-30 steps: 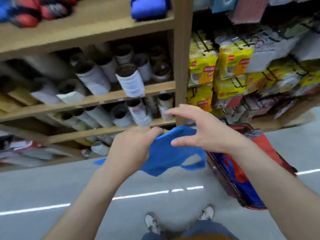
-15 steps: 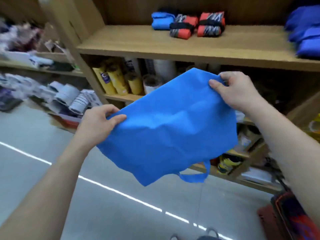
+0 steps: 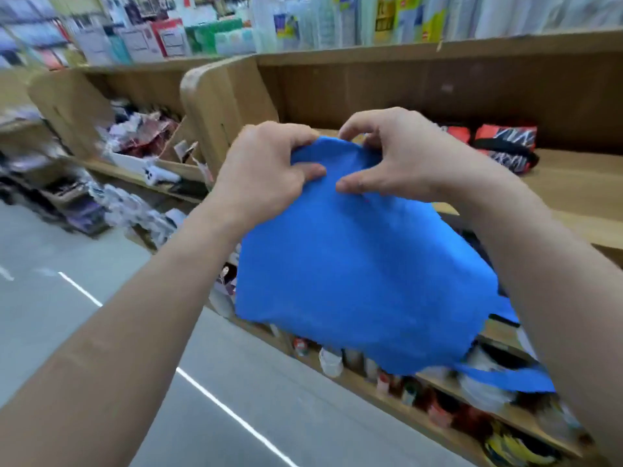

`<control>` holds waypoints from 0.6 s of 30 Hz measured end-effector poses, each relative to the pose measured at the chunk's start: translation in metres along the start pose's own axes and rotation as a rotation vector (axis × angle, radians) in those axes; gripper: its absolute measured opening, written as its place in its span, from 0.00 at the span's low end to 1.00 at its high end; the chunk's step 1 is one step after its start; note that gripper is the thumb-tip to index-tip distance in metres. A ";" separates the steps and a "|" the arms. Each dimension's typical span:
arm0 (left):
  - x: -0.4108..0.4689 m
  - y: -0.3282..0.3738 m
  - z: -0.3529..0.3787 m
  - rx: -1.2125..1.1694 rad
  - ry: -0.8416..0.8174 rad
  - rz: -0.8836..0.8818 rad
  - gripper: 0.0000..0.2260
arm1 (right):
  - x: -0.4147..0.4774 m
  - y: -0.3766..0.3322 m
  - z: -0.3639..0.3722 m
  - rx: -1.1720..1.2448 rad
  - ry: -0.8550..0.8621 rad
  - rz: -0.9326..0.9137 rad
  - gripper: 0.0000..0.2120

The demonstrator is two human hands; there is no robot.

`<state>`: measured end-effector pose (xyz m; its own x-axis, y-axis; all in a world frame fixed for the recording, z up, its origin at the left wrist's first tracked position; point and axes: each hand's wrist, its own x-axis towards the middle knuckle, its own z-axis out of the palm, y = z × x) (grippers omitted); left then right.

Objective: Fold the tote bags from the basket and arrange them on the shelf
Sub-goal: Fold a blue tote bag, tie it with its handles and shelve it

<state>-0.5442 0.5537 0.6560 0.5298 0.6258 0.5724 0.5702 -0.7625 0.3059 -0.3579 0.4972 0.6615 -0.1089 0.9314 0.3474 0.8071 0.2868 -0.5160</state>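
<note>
A blue tote bag (image 3: 364,271) hangs in the air in front of the wooden shelf (image 3: 573,183), its handle trailing at the lower right. My left hand (image 3: 266,166) grips the bag's top edge on the left. My right hand (image 3: 394,156) pinches the same edge right beside it, thumbs almost touching. Two folded red-and-black tote bags (image 3: 499,146) lie on the shelf board behind my right wrist. The basket is out of view.
A rounded wooden divider panel (image 3: 222,106) stands left of the shelf bay. Lower shelves (image 3: 387,375) hold bottles and small packs. Packaged goods (image 3: 303,25) fill the upper shelves. Grey floor (image 3: 236,399) with a white line runs at the lower left.
My hands have come together at the bag's top edge, from holding it spread wide. The view has swung up and left, and the basket has dropped out of sight.
</note>
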 end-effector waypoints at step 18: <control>0.082 -0.113 0.065 0.034 -0.155 0.147 0.22 | 0.138 0.060 0.000 -0.826 0.396 -0.223 0.06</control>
<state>-0.5246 0.7018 0.6190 0.6977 0.5282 0.4840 0.4994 -0.8430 0.2001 -0.3242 0.6432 0.6786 -0.2277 0.6868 0.6903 0.9638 0.0582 0.2600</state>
